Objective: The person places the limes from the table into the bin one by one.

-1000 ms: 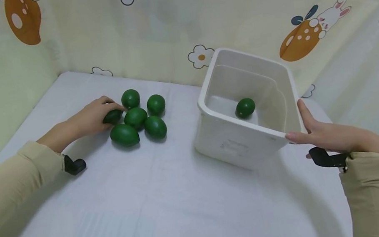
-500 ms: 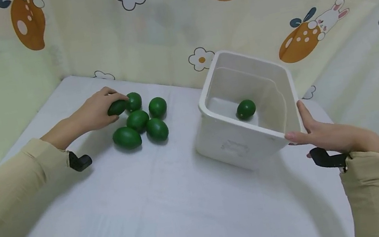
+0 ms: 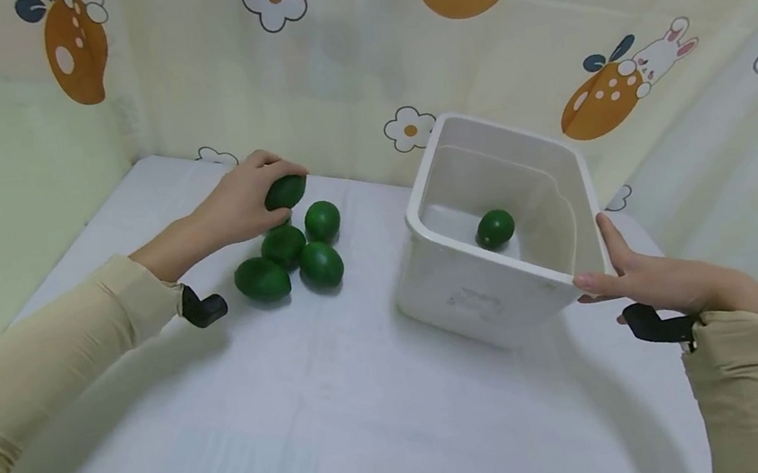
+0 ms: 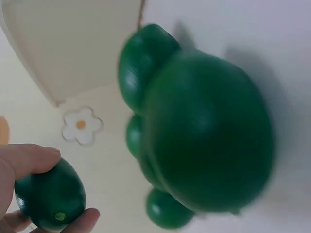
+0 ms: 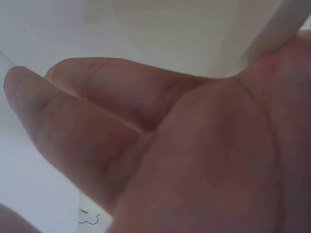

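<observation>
My left hand point(image 3: 247, 200) grips a glossy dark green lime point(image 3: 286, 192) between thumb and fingers, raised over the others at the back left of the table. In the left wrist view this lime point(image 4: 51, 194) shows a small pale stem end. Below it several limes lie grouped, among them a front one point(image 3: 262, 280) and a right-hand one point(image 3: 323, 221); another is mostly hidden behind the hand. A deep white bin point(image 3: 481, 295) stands to the right with one lime point(image 3: 495, 229) inside. At its near right corner my right hand point(image 3: 670, 287) rests, fingers straight, thumb touching the rim.
A white cloth covers the table point(image 3: 352, 427). Behind it hangs a patterned curtain point(image 3: 331, 50), close to the back edge and the bin. The bin's high walls stand between the grouped limes and the right hand.
My left hand has lifted the lime off the table and carried it rightward and away from me, over the group. The right hand and bin stay in place; the view has shifted slightly.
</observation>
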{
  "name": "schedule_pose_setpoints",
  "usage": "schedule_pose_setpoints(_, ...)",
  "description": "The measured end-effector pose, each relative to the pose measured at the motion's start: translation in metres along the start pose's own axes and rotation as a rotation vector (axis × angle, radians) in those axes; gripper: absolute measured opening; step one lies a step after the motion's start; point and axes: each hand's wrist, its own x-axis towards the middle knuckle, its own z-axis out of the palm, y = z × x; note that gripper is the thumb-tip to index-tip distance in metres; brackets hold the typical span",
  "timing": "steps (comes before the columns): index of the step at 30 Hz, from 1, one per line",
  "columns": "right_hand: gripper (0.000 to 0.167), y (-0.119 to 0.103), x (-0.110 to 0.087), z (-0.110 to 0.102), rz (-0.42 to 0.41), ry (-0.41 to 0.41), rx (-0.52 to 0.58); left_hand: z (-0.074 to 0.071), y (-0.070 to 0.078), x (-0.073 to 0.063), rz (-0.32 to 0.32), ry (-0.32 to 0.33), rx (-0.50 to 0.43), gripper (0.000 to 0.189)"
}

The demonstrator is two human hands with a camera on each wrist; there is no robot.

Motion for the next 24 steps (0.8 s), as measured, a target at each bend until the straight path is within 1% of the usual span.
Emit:
schedule_pose_setpoints(5, 0.094, 0.000, 0.000, -0.001, 0.019, -0.010, -0.005, 0.000, 0.025, 0.011, 0.056, 0.008, -0.037, 0.053)
schedule_pose_setpoints(8, 0.094, -0.002, -0.002, -0.002, 0.054, 0.004, -0.062, 0.000, 0.041, 0.016, 0.089, 0.004, -0.060, 0.053)
schedule_pose_setpoints(9, 0.094, -0.002, -0.002, -0.002, 0.057, 0.001, -0.061, 0.000, 0.046, 0.018, 0.100, 0.005, -0.064, 0.053)
schedule_pose_setpoints(12, 0.093, -0.002, -0.003, -0.001, 0.076, -0.011, -0.031, 0.001, 0.061, 0.022, 0.139, 0.009, -0.068, 0.053)
schedule_pose_setpoints(20, 0.095, -0.005, -0.003, -0.004, 0.134, -0.039, 0.028, 0.004, 0.094, 0.030, 0.258, 0.032, -0.057, 0.052)
schedule_pose_setpoints(24, 0.097, -0.005, -0.004, -0.008, 0.138, -0.047, 0.047, 0.002, 0.113, 0.037, 0.304, 0.028, -0.047, 0.052)
